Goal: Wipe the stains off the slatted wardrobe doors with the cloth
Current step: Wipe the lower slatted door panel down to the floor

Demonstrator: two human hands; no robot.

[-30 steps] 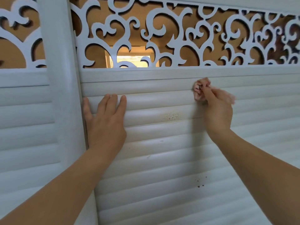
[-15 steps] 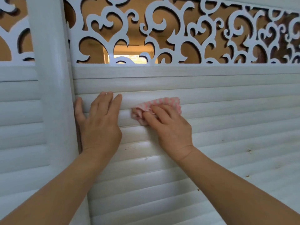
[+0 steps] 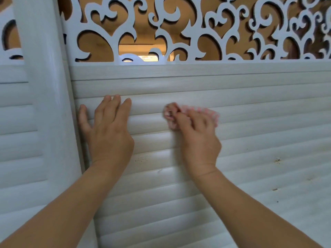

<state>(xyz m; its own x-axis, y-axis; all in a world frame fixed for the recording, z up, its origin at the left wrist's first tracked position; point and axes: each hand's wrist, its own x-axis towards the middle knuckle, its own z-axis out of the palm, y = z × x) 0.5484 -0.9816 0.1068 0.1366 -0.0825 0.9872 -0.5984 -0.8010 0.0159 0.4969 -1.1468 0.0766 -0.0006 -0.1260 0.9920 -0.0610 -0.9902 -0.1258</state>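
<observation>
L hand lies flat on the slatted door, fingers straight & together, pointing up, thumb spread out toward the white vertical post just beside it. Palm & fingers press the slats; it holds nothing.

R hand sits to the right of the L hand, apart from it, at about the same height. Its fingers are curled onto a pink-and-white cloth, pressing it against the slats. Cloth is bunched up under & beyond the fingertips: one wad sticks out past the fingers on the thumb side, toward the L hand, and a thinner edge shows above the knuckles on the far side. Hand & cloth are blurred, so the exact grip is hard to read.

Stains: a line of small brown specks on a slat below the hands, betw. the two wrists. More dark spots well out to the right of the R hand, lower than the cloth, w/ a few smaller marks further down the same side.

Above both hands, past a plain flat rail, runs a white scrollwork panel w/ brown behind the cut-outs. Another slatted door sits on the far side of the post from the L hand.
</observation>
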